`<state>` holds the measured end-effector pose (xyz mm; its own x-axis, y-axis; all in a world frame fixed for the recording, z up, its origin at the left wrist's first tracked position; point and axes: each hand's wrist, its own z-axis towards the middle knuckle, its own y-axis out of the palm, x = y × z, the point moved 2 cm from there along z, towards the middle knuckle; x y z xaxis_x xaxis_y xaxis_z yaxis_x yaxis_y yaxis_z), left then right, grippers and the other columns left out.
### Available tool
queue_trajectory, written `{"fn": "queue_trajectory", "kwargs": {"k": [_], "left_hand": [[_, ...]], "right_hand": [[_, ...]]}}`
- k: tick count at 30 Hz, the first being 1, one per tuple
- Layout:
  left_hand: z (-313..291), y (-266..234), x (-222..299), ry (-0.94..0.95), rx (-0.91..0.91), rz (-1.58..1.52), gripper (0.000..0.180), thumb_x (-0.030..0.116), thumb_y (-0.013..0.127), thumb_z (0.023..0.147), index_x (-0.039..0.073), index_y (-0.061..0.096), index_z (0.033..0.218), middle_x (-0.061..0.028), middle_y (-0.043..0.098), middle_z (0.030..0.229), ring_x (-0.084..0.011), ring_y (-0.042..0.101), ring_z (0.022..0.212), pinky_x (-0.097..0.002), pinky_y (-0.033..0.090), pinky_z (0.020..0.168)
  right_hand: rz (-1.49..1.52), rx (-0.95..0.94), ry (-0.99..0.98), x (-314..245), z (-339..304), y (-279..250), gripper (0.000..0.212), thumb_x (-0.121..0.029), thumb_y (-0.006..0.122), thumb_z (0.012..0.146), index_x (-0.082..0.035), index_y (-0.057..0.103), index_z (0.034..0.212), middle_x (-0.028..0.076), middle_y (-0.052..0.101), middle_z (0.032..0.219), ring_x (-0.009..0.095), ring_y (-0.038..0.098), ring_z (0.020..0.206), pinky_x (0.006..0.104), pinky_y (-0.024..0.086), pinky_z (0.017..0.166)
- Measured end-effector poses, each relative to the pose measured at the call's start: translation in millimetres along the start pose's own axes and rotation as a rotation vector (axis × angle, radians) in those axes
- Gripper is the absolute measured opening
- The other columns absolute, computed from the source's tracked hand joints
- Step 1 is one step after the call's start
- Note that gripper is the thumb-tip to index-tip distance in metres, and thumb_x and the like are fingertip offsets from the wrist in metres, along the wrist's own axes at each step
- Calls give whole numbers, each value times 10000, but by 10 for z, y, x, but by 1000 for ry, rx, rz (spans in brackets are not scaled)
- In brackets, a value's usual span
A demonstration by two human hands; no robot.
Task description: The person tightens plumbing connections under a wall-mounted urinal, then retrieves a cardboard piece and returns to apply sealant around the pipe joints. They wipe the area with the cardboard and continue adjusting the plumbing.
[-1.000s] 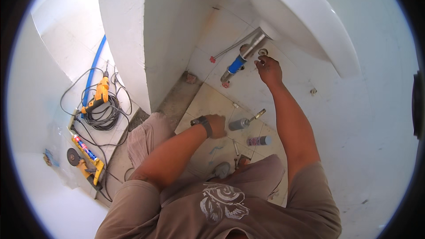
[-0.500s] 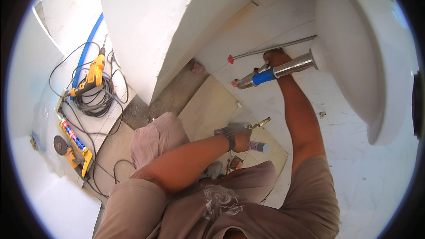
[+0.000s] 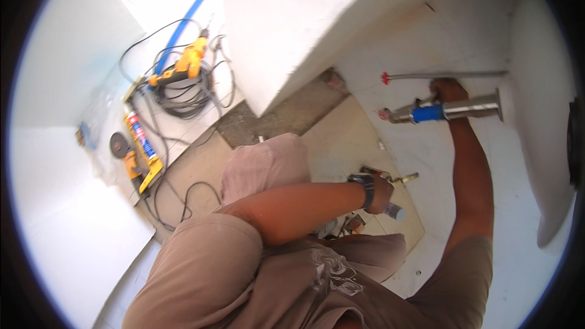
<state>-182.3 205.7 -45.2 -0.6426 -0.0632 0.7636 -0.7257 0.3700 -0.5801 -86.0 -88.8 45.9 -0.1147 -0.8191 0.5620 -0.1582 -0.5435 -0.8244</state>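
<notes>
My left hand point(image 3: 382, 194), with a dark watch at the wrist, is closed around something with a brass-coloured tip point(image 3: 407, 178) pointing at the wall and a pale blue-grey cylindrical end point(image 3: 395, 211) below the fingers. What kind of thing it is I cannot make out. My right arm reaches behind a shiny metal drain pipe point(image 3: 472, 108) with a blue sleeve point(image 3: 428, 113). At the wall my right hand point(image 3: 450, 89) is curled by a small silver part point(image 3: 428, 101); the pipe and shadow hide what the fingers grip.
A white basin point(image 3: 536, 146) rises at the right. Above my right hand runs a thin hose point(image 3: 451, 75) with a red end point(image 3: 384, 78). At left lie a yellow drill point(image 3: 190, 61), coiled cable point(image 3: 183, 100), a caulking gun point(image 3: 141, 140) and an angle grinder point(image 3: 127, 157).
My view has swung, so the scene sits farther right in the picture. Both hands keep nearly the same places against the wall and pipe.
</notes>
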Motion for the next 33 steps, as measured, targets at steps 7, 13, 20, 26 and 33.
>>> {"fn": "queue_trajectory", "kwargs": {"k": [7,13,20,26,33], "left_hand": [[47,25,12,62,-54,192,380,257,693,829,-27,714,1080,-178,742,1017,-317,727,958,-466,569,809],[18,-5,20,29,15,188,301,227,691,817,6,764,1009,-162,751,951,-311,729,888,-457,571,779],[-157,-97,108,32,89,225,229,175,670,812,40,773,965,-186,743,955,-334,724,893,-463,565,760],[-364,-181,150,20,569,-196,526,159,682,824,-39,593,1304,-272,623,1284,-391,611,1203,-464,494,997],[-298,349,300,343,618,-474,898,583,443,1026,-77,173,1571,-307,150,1642,-406,95,1553,-425,133,1255]], "right_hand": [[183,328,-184,130,-46,265,227,-112,729,712,-208,666,907,33,671,946,253,668,909,383,553,798],[20,-54,16,-2,98,109,155,-135,708,810,-133,688,963,95,680,1041,302,670,971,402,562,863],[431,227,275,-157,-870,-184,233,-184,650,927,-42,703,1104,174,709,983,287,706,868,418,557,773],[1773,223,813,-1100,-2215,-92,531,-151,542,997,-11,441,1499,186,606,1374,283,690,1038,396,544,862],[2693,369,863,-2430,-2687,-102,722,-603,469,1022,-73,401,1506,124,412,1543,286,401,1405,456,301,1176]]}}
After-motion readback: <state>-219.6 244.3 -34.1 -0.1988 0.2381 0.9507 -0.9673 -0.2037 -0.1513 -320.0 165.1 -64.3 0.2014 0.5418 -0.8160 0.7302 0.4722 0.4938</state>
